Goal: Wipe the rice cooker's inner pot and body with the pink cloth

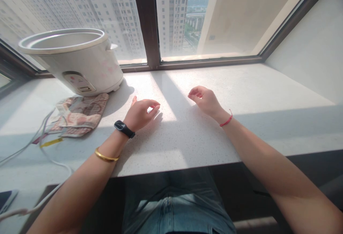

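Note:
My left hand (140, 113) hovers just above the white speckled counter (187, 133), fingers loosely curled and apart, holding nothing. A black band and a gold bangle sit on that wrist. My right hand (205, 100) rests a little to the right, fingers also loosely curled, empty, with a red string at the wrist. Both hands lie over the sunlit patch in the counter's middle. The white rice cooker (72, 60) stands to the left of my left hand, lid off.
A patterned cloth (80, 114) lies in front of the cooker. White cables (40, 141) trail across the counter's left side toward a phone (6, 200) at the bottom left corner. A window with a dark frame (146, 23) runs along the back. A white wall (311, 48) closes the right.

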`<action>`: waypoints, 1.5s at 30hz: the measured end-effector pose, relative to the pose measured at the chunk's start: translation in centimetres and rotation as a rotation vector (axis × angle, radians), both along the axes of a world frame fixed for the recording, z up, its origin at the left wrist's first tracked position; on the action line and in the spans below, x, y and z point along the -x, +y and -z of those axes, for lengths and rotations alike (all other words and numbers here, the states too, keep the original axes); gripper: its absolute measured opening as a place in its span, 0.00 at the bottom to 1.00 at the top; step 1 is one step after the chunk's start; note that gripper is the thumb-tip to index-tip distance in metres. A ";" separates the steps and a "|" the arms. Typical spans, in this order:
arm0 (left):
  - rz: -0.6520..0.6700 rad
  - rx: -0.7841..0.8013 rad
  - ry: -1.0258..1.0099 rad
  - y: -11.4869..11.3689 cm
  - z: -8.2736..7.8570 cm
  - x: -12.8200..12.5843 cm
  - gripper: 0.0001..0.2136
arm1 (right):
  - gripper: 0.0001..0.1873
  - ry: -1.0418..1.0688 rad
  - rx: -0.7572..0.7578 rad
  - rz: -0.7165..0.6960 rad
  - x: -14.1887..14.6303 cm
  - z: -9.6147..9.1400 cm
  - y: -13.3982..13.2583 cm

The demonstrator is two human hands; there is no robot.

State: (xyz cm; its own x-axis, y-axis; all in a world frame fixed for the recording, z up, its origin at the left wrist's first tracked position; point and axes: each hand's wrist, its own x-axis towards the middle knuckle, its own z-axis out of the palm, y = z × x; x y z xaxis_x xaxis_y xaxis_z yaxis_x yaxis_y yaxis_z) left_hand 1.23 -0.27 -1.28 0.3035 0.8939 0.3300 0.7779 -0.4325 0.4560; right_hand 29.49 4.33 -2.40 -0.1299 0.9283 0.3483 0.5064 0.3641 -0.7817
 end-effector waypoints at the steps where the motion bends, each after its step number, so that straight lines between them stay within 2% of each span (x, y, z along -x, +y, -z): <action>1: 0.002 0.000 0.003 0.0 0.0 0.0 0.09 | 0.04 -0.017 -0.006 0.009 -0.1 0.0 0.0; 6: 0.006 -0.015 -0.003 -0.1 -0.2 -0.1 0.09 | 0.13 -0.041 -0.036 0.099 -0.4 -0.4 -0.1; 10: -0.005 -0.016 -0.003 -0.1 -0.2 0.0 0.09 | 0.11 -0.088 -0.062 0.125 -0.4 -0.8 -0.2; 14: -0.001 -0.034 -0.003 0.0 0.0 0.1 0.09 | 0.24 -0.199 -0.027 0.137 -0.5 -0.9 -0.3; 16: -0.005 -0.026 0.002 0.0 0.0 0.1 0.10 | 0.21 -0.262 -0.018 0.118 -0.7 -0.8 -0.3; 19: -0.008 -0.003 0.017 0.0 0.0 0.1 0.11 | 0.05 -0.337 -0.004 0.125 -1.1 -0.6 -0.2; 28: -0.016 0.024 0.023 -0.1 -0.2 -0.1 0.10 | 0.09 -0.427 0.095 0.227 -1.1 0.3 0.2; 34: -0.002 0.026 0.023 -0.2 -0.3 -0.2 0.11 | 0.18 -0.669 0.120 0.157 -0.9 0.5 0.4; 45: 0.002 0.040 0.023 -0.1 -0.2 -0.2 0.11 | 0.22 -0.681 0.116 0.150 -0.9 0.7 0.2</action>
